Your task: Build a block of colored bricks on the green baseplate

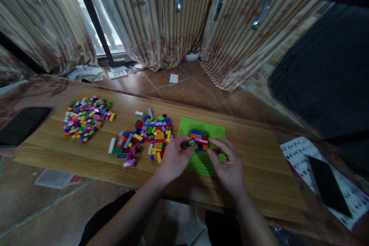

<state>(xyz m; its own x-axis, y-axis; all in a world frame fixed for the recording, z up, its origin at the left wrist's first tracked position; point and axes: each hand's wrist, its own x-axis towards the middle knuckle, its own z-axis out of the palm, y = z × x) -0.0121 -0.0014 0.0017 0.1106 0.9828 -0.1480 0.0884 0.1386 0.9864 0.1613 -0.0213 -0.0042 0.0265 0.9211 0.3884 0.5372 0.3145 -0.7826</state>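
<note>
Between the thumb and fingers of my left hand [178,157] is a small lime-green toy brick [191,144], just left of a multicoloured brick build [201,137]. That build, in blue, red, white and orange, stands on a bright green baseplate [201,167]. At its right end, my right hand [229,161] grips it with thumb and index finger. Both hands hide part of the baseplate. Left of my left hand lies a loose pile of mixed bricks [152,128], some upside down.
Farther left on the wooden board [259,161] is a heap of smaller bricks [86,117]. A black tablet-like object [24,125] lies at the far left. On the right, a dark phone [328,184] rests on a printed sheet [296,150]. Curtains [173,19] hang behind.
</note>
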